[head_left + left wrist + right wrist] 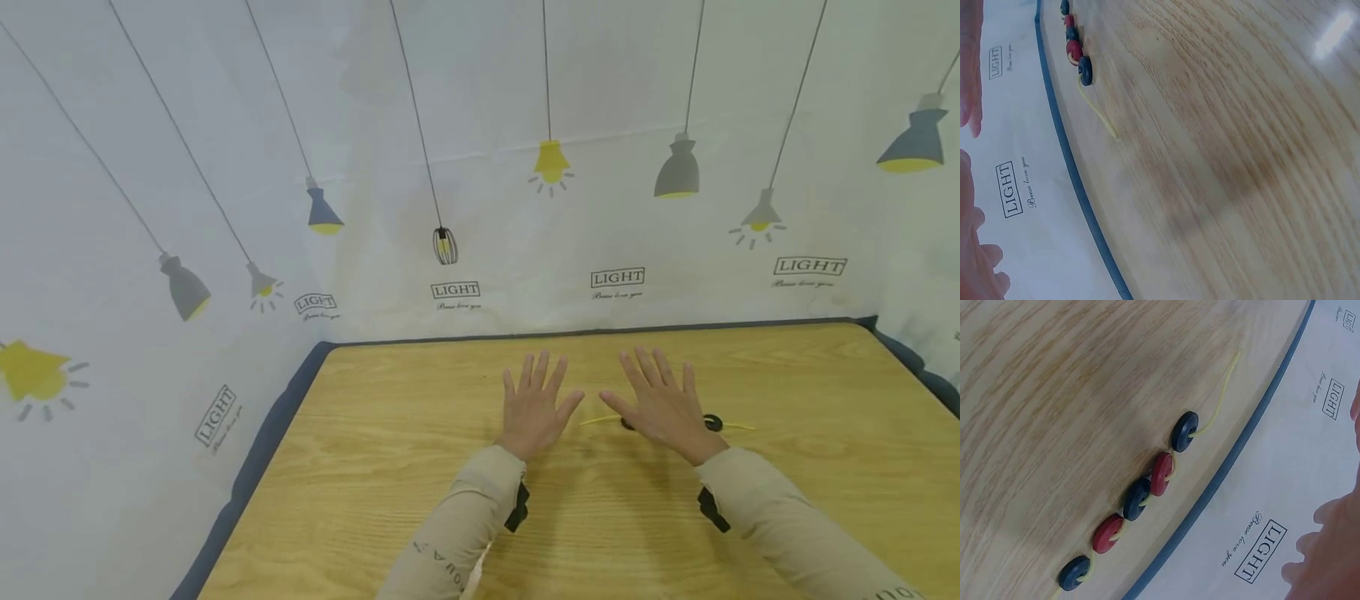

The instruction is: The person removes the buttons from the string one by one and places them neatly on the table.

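A yellow string [1225, 387] threaded with several buttons lies on the wooden table. In the right wrist view a black button [1185, 431] and a red button [1162, 474] are among them, black and red in turn. The right hand [663, 408] is held over the string with fingers spread, hiding its middle in the head view. To its left the left hand [534, 412] hovers, fingers spread too, holding nothing. The string's loose yellow end [1099, 109] shows in the left wrist view. Neither hand appears to touch the buttons.
The wood-grain table [375, 467] has a dark blue edge [258, 450] against white walls [495, 192] printed with lamps and lettering. A small dark device [517, 507] shows beneath the left wrist and another dark device [712, 510] beneath the right.
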`<state>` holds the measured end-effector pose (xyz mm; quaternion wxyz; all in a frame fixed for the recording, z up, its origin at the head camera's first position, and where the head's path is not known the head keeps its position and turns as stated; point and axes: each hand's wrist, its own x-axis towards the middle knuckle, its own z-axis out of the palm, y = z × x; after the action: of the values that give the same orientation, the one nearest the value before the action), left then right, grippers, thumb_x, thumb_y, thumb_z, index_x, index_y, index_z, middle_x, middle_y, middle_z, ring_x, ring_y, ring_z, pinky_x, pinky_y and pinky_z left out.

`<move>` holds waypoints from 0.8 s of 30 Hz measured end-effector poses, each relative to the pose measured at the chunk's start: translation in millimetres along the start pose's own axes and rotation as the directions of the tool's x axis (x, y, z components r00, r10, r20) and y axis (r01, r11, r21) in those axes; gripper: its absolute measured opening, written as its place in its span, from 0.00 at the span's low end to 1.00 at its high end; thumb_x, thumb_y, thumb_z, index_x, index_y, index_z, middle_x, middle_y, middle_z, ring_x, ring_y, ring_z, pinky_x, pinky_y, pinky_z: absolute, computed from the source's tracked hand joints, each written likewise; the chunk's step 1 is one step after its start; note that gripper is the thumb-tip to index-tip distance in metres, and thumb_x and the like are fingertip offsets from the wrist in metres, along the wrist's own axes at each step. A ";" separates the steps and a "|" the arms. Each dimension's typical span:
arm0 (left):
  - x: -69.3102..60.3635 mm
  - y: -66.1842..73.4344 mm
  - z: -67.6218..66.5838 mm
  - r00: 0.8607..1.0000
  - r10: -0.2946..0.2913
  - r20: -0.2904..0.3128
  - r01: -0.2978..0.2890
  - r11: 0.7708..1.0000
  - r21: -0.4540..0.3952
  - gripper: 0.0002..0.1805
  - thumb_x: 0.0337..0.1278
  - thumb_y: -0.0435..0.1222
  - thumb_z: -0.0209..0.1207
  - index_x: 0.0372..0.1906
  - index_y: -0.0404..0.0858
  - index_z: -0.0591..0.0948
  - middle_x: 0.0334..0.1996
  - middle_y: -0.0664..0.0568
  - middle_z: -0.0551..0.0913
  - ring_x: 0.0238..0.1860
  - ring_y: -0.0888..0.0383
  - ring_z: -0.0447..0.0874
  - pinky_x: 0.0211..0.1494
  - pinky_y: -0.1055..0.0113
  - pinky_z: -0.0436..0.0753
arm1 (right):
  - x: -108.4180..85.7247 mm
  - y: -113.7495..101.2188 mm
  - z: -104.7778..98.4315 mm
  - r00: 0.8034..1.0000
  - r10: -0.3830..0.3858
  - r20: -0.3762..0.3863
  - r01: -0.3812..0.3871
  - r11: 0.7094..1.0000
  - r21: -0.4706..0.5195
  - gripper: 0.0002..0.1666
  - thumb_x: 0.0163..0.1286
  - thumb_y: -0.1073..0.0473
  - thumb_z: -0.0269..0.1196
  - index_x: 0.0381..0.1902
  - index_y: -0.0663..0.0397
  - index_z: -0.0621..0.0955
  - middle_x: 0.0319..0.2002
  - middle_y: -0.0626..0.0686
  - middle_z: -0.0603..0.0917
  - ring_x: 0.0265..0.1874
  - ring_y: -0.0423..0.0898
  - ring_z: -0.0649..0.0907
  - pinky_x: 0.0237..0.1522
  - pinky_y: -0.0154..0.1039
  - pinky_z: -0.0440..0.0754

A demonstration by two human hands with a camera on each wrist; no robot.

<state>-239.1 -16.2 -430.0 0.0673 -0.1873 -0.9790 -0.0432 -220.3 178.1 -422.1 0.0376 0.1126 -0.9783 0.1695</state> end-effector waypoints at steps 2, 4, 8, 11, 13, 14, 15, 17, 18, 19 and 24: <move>-0.2 0.5 -0.3 1.000 0.011 -0.013 -0.011 1.000 -0.010 0.33 0.61 0.60 0.28 0.68 0.51 0.50 0.68 0.51 0.46 0.68 0.52 0.38 0.63 0.44 0.43 | -0.8 1.3 -0.4 1.000 -0.002 -0.003 0.002 1.000 0.010 0.48 0.63 0.30 0.40 0.68 0.57 0.49 0.67 0.63 0.44 0.64 0.62 0.41 0.55 0.64 0.27; 0.2 1.1 0.1 0.999 0.020 -0.027 -0.021 1.000 -0.022 0.33 0.61 0.60 0.29 0.68 0.51 0.51 0.68 0.50 0.47 0.68 0.52 0.38 0.62 0.44 0.44 | -0.5 4.3 0.6 1.000 -0.010 -0.008 0.010 1.000 0.016 0.48 0.62 0.30 0.40 0.68 0.57 0.49 0.67 0.63 0.44 0.65 0.61 0.40 0.55 0.63 0.27; 1.4 2.0 2.0 0.998 0.041 -0.054 -0.043 0.998 -0.041 0.33 0.61 0.59 0.29 0.68 0.51 0.51 0.68 0.50 0.49 0.67 0.52 0.40 0.62 0.44 0.46 | 1.9 14.4 3.7 0.996 -0.070 -0.063 0.072 0.997 0.025 0.48 0.62 0.31 0.43 0.68 0.56 0.48 0.67 0.62 0.46 0.65 0.60 0.43 0.55 0.64 0.29; 2.2 2.8 4.3 0.996 0.061 -0.069 -0.066 0.996 -0.065 0.32 0.62 0.59 0.31 0.68 0.52 0.51 0.68 0.49 0.49 0.67 0.52 0.41 0.62 0.44 0.47 | 2.6 23.7 4.2 0.984 -0.125 -0.124 0.132 0.990 0.049 0.47 0.62 0.35 0.49 0.68 0.56 0.50 0.66 0.63 0.50 0.65 0.60 0.47 0.55 0.66 0.34; 2.9 3.9 6.0 0.994 0.081 -0.077 -0.088 0.992 -0.089 0.32 0.62 0.58 0.32 0.68 0.51 0.52 0.67 0.48 0.50 0.67 0.51 0.43 0.62 0.44 0.48 | 2.2 29.9 3.5 0.974 -0.152 -0.166 0.165 0.984 0.066 0.46 0.61 0.38 0.53 0.67 0.58 0.53 0.65 0.64 0.53 0.64 0.61 0.51 0.54 0.68 0.39; 3.3 4.6 6.9 0.993 0.091 -0.076 -0.098 0.990 -0.101 0.31 0.62 0.57 0.33 0.68 0.51 0.52 0.67 0.48 0.50 0.67 0.50 0.44 0.62 0.44 0.49 | 1.5 32.7 2.4 0.971 -0.160 -0.179 0.177 0.981 0.084 0.45 0.61 0.40 0.55 0.67 0.59 0.54 0.65 0.64 0.54 0.63 0.62 0.52 0.54 0.68 0.40; 4.0 5.3 8.7 0.992 0.101 -0.078 -0.109 0.989 -0.105 0.31 0.62 0.57 0.34 0.68 0.50 0.53 0.67 0.48 0.50 0.67 0.50 0.44 0.61 0.44 0.50 | 0.8 35.5 1.5 0.968 -0.164 -0.192 0.186 0.977 0.103 0.44 0.61 0.42 0.56 0.66 0.60 0.55 0.64 0.65 0.55 0.62 0.62 0.54 0.54 0.68 0.42; 5.0 7.6 11.7 0.990 0.121 -0.073 -0.129 0.984 -0.119 0.31 0.63 0.56 0.34 0.68 0.49 0.54 0.67 0.48 0.51 0.67 0.50 0.46 0.61 0.45 0.52 | -1.8 41.0 -0.5 0.966 -0.163 -0.203 0.195 0.969 0.149 0.42 0.61 0.45 0.58 0.64 0.62 0.58 0.63 0.66 0.57 0.61 0.63 0.57 0.54 0.67 0.48; 5.4 9.2 12.9 0.989 0.132 -0.067 -0.139 0.982 -0.127 0.31 0.63 0.56 0.35 0.68 0.49 0.54 0.67 0.49 0.52 0.66 0.50 0.46 0.61 0.45 0.52 | -3.3 43.8 -1.4 0.966 -0.161 -0.202 0.198 0.964 0.180 0.40 0.61 0.47 0.58 0.64 0.63 0.60 0.63 0.66 0.58 0.60 0.64 0.58 0.53 0.66 0.50; 5.8 10.9 14.9 0.988 0.141 -0.062 -0.149 0.979 -0.137 0.30 0.63 0.55 0.35 0.67 0.48 0.55 0.67 0.49 0.52 0.66 0.51 0.46 0.61 0.45 0.53 | -5.3 46.2 -2.7 0.968 -0.156 -0.195 0.199 0.955 0.220 0.39 0.61 0.49 0.58 0.63 0.64 0.61 0.62 0.66 0.59 0.60 0.64 0.58 0.53 0.65 0.52; 6.0 21.2 23.8 0.981 0.189 -0.040 -0.194 0.955 -0.226 0.29 0.64 0.53 0.38 0.67 0.47 0.57 0.65 0.50 0.57 0.65 0.52 0.52 0.61 0.47 0.55 | -15.7 60.3 -6.0 0.973 -0.136 -0.185 0.187 0.936 0.297 0.30 0.62 0.56 0.59 0.58 0.65 0.67 0.56 0.67 0.67 0.55 0.64 0.65 0.49 0.60 0.63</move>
<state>-239.5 8.3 -451.4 0.0579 -0.2873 -0.9441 -0.1506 -219.0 238.7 -437.8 0.1123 0.1834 -0.9202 0.3270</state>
